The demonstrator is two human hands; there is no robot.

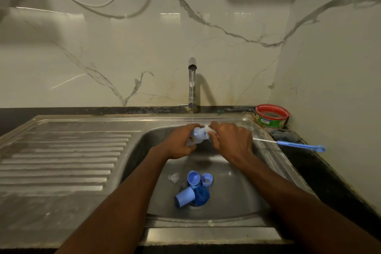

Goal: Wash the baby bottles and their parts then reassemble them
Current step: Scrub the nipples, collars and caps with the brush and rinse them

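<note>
Both forearms reach in from the near edge toward the stainless steel sink basin [237,181]. Fingers of the left hand [181,142] are curled round a small pale blue baby bottle [196,135], gripping its body above the basin's far half. Fingers of the right hand [231,140] are bunched at the bottle's open end, pinching a whitish wet piece [208,129] against it; what that piece is cannot be told. Both hands sit just in front of the chrome tap [192,84], whose thin stream of water falls onto the bottle. Nearer than the hands, over the basin's drain, lies a cluster of blue plastic parts: a light blue cap [184,197] on its side, two blue collar rings [193,178] [207,179], and a dark blue round piece [202,196]. A clear piece [174,177] lies just left of the rings. Right of the basin, a blue-handled thin bottle brush [296,145] rests across the rim and dark worktop [309,163]. Behind it, in the corner, stands a red-rimmed green round tub [272,116]. Left of the basin stretches the ribbed steel draining board [61,161].
</note>
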